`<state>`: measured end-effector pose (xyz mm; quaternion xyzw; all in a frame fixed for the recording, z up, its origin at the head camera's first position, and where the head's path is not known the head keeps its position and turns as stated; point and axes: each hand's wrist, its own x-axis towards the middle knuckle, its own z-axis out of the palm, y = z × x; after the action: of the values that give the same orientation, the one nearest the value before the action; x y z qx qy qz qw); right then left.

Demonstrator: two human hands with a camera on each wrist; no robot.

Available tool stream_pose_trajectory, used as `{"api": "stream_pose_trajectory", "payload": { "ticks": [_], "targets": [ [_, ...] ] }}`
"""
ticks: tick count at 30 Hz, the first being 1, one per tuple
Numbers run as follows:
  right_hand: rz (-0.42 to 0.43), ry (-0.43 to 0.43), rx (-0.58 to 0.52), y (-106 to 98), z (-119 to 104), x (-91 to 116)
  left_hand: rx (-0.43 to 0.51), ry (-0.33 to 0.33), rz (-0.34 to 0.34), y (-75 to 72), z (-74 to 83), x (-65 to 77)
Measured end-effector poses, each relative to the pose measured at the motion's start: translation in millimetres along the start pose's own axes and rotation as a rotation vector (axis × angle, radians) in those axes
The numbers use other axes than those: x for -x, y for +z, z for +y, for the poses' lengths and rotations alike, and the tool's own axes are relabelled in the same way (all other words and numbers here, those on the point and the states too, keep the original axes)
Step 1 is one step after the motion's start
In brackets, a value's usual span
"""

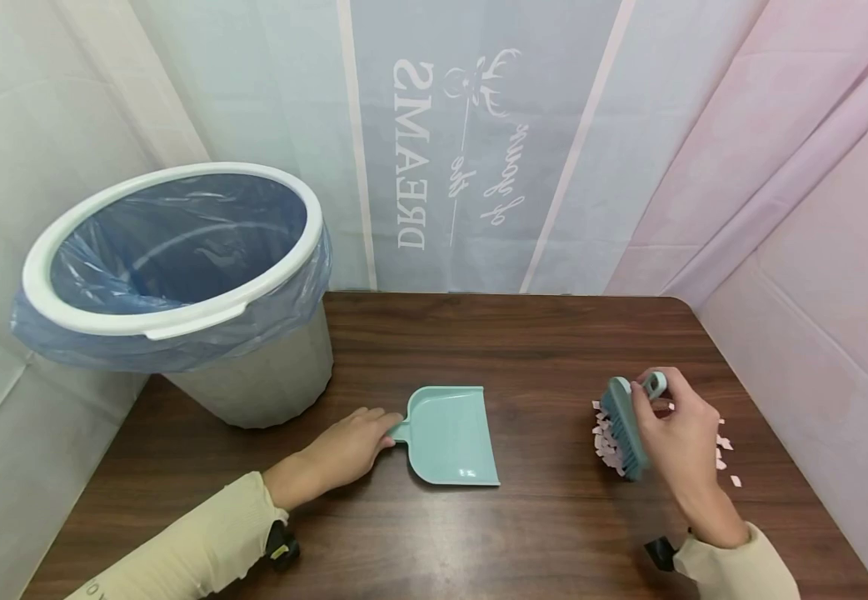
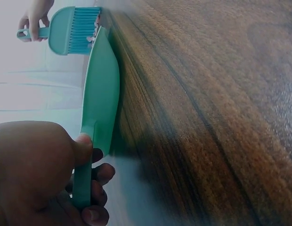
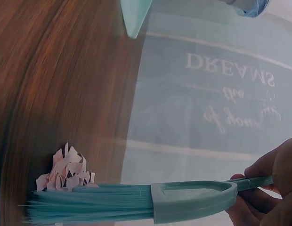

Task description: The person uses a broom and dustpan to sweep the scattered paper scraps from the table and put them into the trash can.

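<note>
My left hand (image 1: 351,446) grips the handle of a light teal dustpan (image 1: 452,437), its wide lip facing right. In the left wrist view the thumb and fingers (image 2: 102,174) wrap that handle. At the right, my right hand (image 1: 677,437) holds a teal hand brush (image 1: 626,429) by its short handle, the bristles down on the table. Small pale pink paper scraps (image 1: 608,446) lie heaped against the brush's left side, between it and the dustpan. In the right wrist view the heap (image 3: 66,172) touches the bristles (image 3: 89,205).
A grey trash bin (image 1: 276,375) with a white rim and blue liner stands at the back left. Several loose paper scraps (image 1: 720,450) lie right of the brush. The dark wooden table (image 1: 539,533) meets printed curtains (image 1: 471,167) at its back edge.
</note>
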<state>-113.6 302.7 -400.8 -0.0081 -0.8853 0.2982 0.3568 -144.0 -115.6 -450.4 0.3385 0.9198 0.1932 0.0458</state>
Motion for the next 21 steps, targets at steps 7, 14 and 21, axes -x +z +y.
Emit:
{"api": "stream_pose_trajectory", "payload": {
  "ticks": [7, 14, 21],
  "targets": [
    [0.001, -0.027, -0.056, 12.0, -10.1, -2.2, -0.011, 0.0, 0.007, -0.8, 0.3, 0.2],
    [-0.033, 0.008, -0.137, 21.9, -23.6, -0.6, -0.007, 0.002, 0.009, -2.4, 1.9, 0.3],
    [-0.069, 0.062, -0.166, 23.9, -34.7, 0.2, -0.005, 0.003, 0.005, -2.5, 1.6, 0.3]
  ]
}}
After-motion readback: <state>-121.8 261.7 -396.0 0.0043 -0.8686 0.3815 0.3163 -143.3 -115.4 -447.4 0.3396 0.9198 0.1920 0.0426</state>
